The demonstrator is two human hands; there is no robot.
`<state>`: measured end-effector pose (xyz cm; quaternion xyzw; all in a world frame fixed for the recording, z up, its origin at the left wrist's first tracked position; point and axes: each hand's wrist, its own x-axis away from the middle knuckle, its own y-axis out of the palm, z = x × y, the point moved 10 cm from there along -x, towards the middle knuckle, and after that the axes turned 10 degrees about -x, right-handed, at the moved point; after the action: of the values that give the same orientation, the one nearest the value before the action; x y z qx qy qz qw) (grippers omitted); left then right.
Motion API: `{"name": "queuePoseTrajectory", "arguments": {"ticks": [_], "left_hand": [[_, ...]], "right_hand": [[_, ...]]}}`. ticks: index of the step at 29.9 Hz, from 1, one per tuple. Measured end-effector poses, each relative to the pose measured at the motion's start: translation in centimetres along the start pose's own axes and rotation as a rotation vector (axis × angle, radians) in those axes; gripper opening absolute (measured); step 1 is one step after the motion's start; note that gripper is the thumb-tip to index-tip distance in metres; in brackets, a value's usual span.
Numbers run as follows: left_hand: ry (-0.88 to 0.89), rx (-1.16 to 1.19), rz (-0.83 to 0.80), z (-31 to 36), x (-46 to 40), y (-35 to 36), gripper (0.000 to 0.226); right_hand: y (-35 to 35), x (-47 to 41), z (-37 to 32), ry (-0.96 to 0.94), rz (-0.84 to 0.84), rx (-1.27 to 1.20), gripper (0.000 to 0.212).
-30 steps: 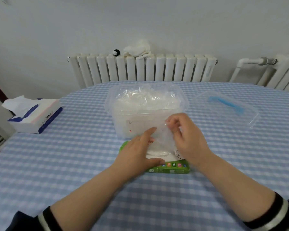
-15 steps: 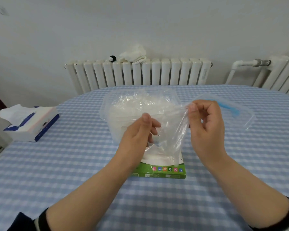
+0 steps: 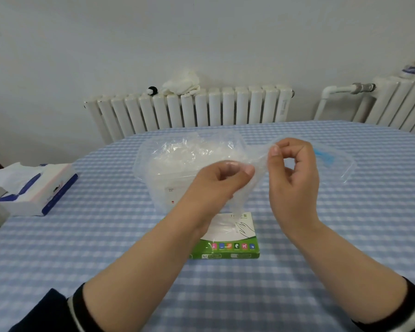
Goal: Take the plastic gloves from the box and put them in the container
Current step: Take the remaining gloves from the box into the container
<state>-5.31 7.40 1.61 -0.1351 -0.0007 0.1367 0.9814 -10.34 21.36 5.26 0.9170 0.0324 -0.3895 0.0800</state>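
Clear glove (image 3: 254,178): pinched by left hand (image 3: 216,185) and right hand (image 3: 295,178), edges faint. Box (image 3: 233,238) below grip, part-hidden. Container (image 3: 168,168) behind.

The left hand (image 3: 219,182) and right hand (image 3: 294,178) are now lifting the plastic glove (image 3: 252,185) clear of the green box (image 3: 230,238), stretching it before the container (image 3: 177,168).

Left hand (image 3: 222,185) raised, fingers curled pinching, right hand (image 3: 294,185) likewise

Box (image 3: 235,238) before container (image 3: 163,188) — lid (image 3: 343,166) right.
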Motion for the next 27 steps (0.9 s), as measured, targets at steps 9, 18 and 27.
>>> {"name": "queuePoseTrajectory", "arguments": {"ticks": [9, 18, 27], "left_hand": [[0.185, 0.087, 0.015, 6.6, -6.2, -5.2, 0.013], [-0.159, -0.769, 0.356, -0.5, -10.4, -14.2, 0.014], [0.062, -1.696, 0.444, 0.7, -9.5, -13.4, 0.053]], "right_hand": [[-0.8, -0.3, -2.3, -0.222, 0.016, -0.033, 0.015], [2.4, 0.9, 0.9, -0.076, -0.244, 0.073, 0.016], [6.3, 4.3, 3.5, 0.065, -0.668, 0.292, 0.019]]}}
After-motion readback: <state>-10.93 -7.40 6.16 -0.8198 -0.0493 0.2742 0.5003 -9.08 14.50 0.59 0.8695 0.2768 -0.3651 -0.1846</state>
